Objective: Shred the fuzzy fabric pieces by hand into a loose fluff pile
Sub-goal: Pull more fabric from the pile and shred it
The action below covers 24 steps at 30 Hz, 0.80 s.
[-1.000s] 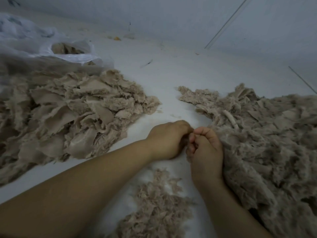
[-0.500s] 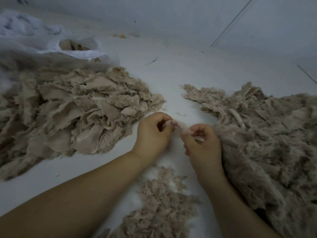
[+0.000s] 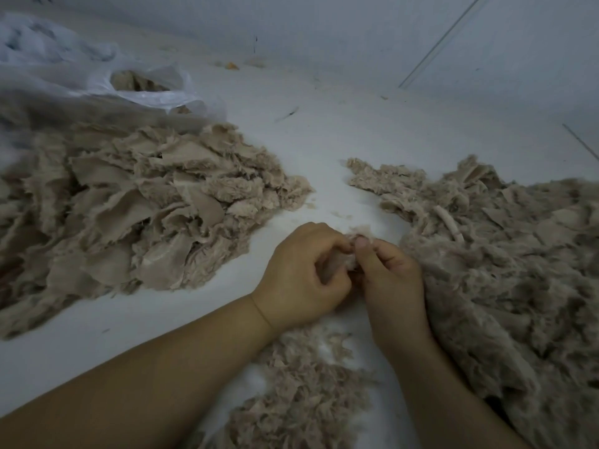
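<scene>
My left hand (image 3: 304, 273) and my right hand (image 3: 389, 280) meet at the middle of the white surface. Both pinch one small beige fuzzy fabric piece (image 3: 348, 264) between thumbs and fingers; most of it is hidden inside the grip. Below my wrists lies a loose fluff pile (image 3: 301, 393) of fine shredded bits. A heap of torn fabric pieces (image 3: 129, 209) with smooth backing showing sits to the left. A big mound of fuzzy fabric (image 3: 505, 280) spreads to the right, touching my right hand and forearm.
A clear plastic bag (image 3: 152, 92) with more beige fabric inside lies at the back left. The white surface (image 3: 324, 134) runs back to a pale wall. Small scraps, one of them orange (image 3: 231, 65), lie near the wall.
My hands, slightly apart half a second ago with a thin wisp stretched between them, have come back together on the piece. The view shifted a little.
</scene>
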### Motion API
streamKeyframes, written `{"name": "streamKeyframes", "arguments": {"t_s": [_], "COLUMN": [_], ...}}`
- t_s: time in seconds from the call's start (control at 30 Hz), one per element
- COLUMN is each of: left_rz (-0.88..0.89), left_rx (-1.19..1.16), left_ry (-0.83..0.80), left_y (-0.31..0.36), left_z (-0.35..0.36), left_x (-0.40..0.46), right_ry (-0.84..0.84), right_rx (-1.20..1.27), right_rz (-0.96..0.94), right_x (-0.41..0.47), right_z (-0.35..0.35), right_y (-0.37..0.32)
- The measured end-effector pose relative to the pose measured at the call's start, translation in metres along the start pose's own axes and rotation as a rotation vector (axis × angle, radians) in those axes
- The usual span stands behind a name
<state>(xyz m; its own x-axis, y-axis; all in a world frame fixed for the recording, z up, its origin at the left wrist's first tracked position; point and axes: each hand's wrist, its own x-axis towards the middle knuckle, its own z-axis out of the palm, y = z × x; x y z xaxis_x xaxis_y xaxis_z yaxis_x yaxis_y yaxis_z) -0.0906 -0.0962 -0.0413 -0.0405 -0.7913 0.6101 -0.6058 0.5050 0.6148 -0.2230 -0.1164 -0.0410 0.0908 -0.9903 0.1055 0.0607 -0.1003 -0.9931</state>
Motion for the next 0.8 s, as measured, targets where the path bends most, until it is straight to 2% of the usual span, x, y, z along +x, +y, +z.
{"name": "streamKeyframes", "arguments": {"t_s": [0.07,0.13,0.2,0.27,0.4,0.47,0.5,0.6,0.63,0.73,0.8], "left_rz": [-0.177,-0.326,-0.377,-0.414,-0.634,-0.662,-0.631,-0.505,-0.513,-0.576,-0.544], "left_rx": [-0.163,-0.262,-0.317,-0.433,-0.567,-0.615,-0.641,-0.738,-0.74,-0.648,-0.532], "left_ry": [0.056,0.017,-0.064,-0.071,0.229,0.258,0.176,-0.299,-0.389,-0.388,-0.404], "left_y": [-0.001,-0.002,-0.004,-0.007,-0.022,-0.026,-0.028,-0.024,-0.023,-0.018,-0.013], "left_z": [-0.004,-0.006,-0.006,-0.005,-0.004,-0.007,-0.01,-0.025,-0.029,-0.03,-0.024], "left_x": [0.002,0.006,0.007,0.007,0.012,0.012,0.011,0.009,0.01,0.014,0.013], "right_ry": [-0.022,-0.054,-0.105,-0.147,-0.121,-0.042,-0.009,0.055,0.061,0.017,0.0], "right_rx": [-0.032,-0.112,-0.16,-0.232,-0.204,-0.124,-0.1,-0.099,-0.098,-0.084,-0.071], "right_rz": [-0.019,-0.045,-0.058,-0.094,-0.061,0.011,0.038,0.052,0.051,0.04,0.036], "right_x": [0.0,-0.001,-0.002,-0.004,-0.002,0.0,0.001,0.003,0.003,0.001,0.001], "right_z": [0.0,0.001,0.002,0.003,0.0,-0.002,-0.003,-0.003,-0.003,-0.001,0.0], "right_y": [0.001,0.002,0.003,0.004,0.005,0.004,0.004,0.002,0.001,-0.001,-0.001]}}
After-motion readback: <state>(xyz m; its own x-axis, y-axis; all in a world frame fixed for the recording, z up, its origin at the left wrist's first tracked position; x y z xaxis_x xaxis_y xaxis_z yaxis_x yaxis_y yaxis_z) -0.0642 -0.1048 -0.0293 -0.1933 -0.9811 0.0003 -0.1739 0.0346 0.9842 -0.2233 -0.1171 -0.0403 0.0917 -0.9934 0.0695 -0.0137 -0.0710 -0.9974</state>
